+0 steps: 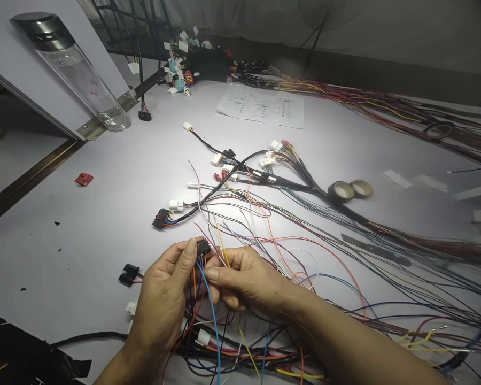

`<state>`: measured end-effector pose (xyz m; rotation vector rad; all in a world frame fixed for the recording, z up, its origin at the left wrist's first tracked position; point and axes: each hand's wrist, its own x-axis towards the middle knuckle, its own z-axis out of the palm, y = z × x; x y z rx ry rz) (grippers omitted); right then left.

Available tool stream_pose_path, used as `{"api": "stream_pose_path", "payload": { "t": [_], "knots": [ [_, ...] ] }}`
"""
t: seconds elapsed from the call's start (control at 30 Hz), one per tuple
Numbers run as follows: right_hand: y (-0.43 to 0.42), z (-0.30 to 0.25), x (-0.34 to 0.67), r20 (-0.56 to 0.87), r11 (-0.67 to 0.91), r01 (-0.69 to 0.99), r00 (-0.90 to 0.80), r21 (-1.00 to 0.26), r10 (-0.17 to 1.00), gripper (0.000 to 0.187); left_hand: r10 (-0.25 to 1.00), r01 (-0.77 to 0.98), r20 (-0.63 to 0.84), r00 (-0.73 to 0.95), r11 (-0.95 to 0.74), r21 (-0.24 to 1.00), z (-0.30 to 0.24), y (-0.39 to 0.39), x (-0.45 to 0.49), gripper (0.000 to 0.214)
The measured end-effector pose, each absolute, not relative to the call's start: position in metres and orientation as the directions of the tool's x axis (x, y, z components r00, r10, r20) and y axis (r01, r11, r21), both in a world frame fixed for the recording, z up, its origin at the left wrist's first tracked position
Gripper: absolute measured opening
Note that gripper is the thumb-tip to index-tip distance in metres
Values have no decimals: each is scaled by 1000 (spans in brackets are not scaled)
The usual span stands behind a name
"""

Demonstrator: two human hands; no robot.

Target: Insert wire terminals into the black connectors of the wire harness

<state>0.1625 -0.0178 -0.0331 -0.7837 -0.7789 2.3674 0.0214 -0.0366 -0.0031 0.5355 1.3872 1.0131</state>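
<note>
My left hand (166, 291) is closed on a small black wire connector (203, 247), its thumb pressed along the connector's side. From the connector, blue, orange and other thin wires (212, 305) hang down toward me. Close beside it, my right hand (244, 275) pinches thin wires, a yellow one (223, 243) among them, between thumb and fingers. Exactly which wires it grips is partly hidden. Just beyond the hands lie another black connector (161, 218) and a white connector (177, 205) on a taped harness branch.
A black-taped harness (340, 206) runs to the right, near two tape rolls (350, 190). Loose wires (256, 353) lie beneath my hands. Farther off are a printed sheet (261, 105), a glass bottle (84, 80), wire bundles (356, 96) and a red connector (84, 179).
</note>
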Motion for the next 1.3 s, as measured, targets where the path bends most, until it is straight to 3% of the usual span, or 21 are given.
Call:
{"api": "stream_pose_path", "payload": {
  "t": [0.43,0.73,1.3],
  "knots": [
    [-19,-34,163,-359,-670,-305,-658,-676,662,19,837,-384,-541,-87,473,793,0,-36,17,30],
    [-21,-34,161,-324,-667,-344,-672,-661,666,22,812,-359,-576,-97,512,781,0,-36,20,51],
    [-20,-40,163,-289,-646,-408,-652,-645,701,33,819,-366,-572,-48,519,773,-5,-37,20,40]
  ]
}}
